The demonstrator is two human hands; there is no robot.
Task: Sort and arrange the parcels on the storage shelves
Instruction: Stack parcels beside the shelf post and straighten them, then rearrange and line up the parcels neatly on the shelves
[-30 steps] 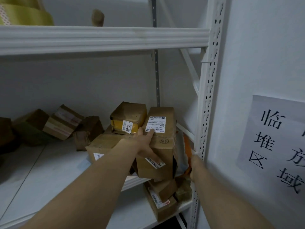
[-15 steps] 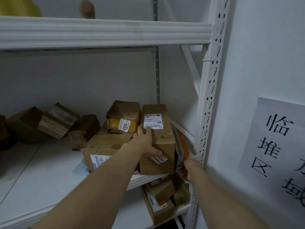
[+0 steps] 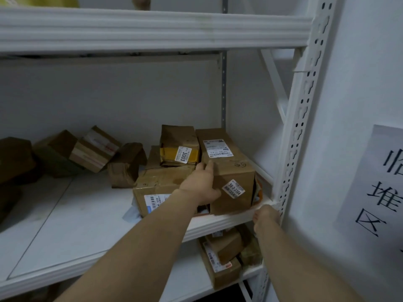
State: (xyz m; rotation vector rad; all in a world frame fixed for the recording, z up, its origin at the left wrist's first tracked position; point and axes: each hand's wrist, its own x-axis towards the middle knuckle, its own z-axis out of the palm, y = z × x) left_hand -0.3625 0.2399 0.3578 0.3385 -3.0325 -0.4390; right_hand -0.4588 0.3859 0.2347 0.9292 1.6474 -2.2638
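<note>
Now, left hand [image 3: 200, 185]: grips tall box [image 3: 233, 173], centre-right of frame
right hand [image 3: 266, 217]: at shelf edge [image 3: 220, 221], lower right; grip unclear

A cardboard parcel [image 3: 231, 175] with white labels sits at the right end of the shelf [image 3: 76, 214], against a yellow-taped box [image 3: 177, 140].

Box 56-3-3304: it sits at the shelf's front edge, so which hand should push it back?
Left, probably. The left hand holds the box at its near left corner, thumb on its front. The right hand is lower, at the shelf lip by the post, off the box.
</note>
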